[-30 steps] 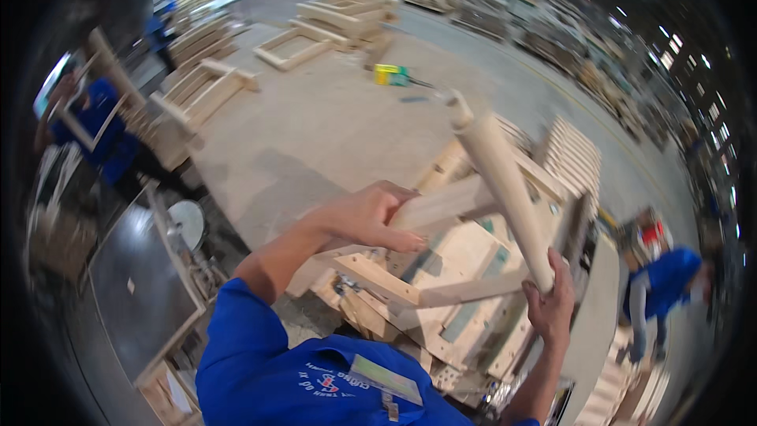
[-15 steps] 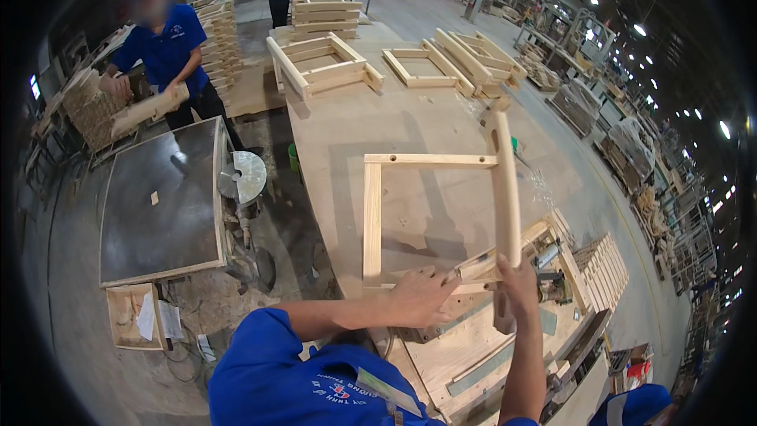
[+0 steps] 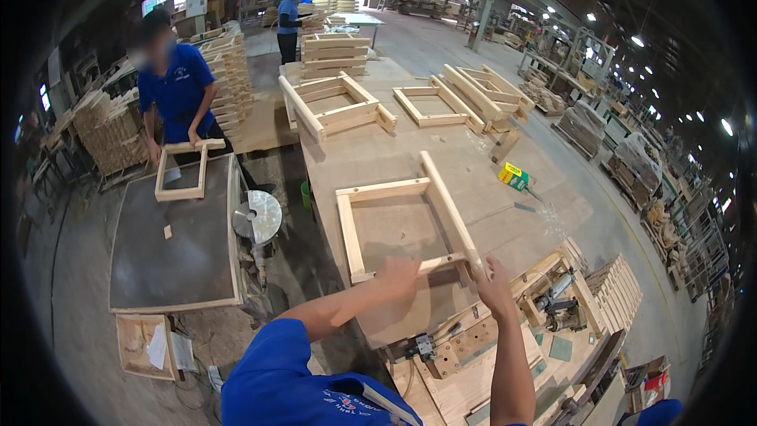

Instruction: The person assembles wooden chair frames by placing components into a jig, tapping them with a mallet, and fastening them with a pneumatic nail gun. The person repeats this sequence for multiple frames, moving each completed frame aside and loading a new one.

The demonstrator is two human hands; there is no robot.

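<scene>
A pale wooden frame (image 3: 451, 213) with one long side rail is tilted low over the near part of the worktable (image 3: 339, 159). My left hand (image 3: 397, 274), smeared by motion, is closed at its near rail. At the near end of the long rail, my right hand (image 3: 497, 290) grips the wood, fingers partly hidden. Just below my hands stands a wooden jig (image 3: 465, 347) with metal clamps. A green and yellow glue bottle (image 3: 514, 177) lies on the table beyond the frame.
Several assembled frames (image 3: 335, 102) lie at the table's far end. To the left, a co-worker (image 3: 177, 91) holds a small frame (image 3: 181, 173) over a dark-topped table (image 3: 169, 260). A round saw blade (image 3: 264, 215) sticks out at that table's right edge. Slats (image 3: 613, 292) are stacked at right.
The frame and my hands have moved left and lower, away from the jig, and the frame has tipped flatter. The glue bottle has come into full view. The co-worker now holds a small frame.
</scene>
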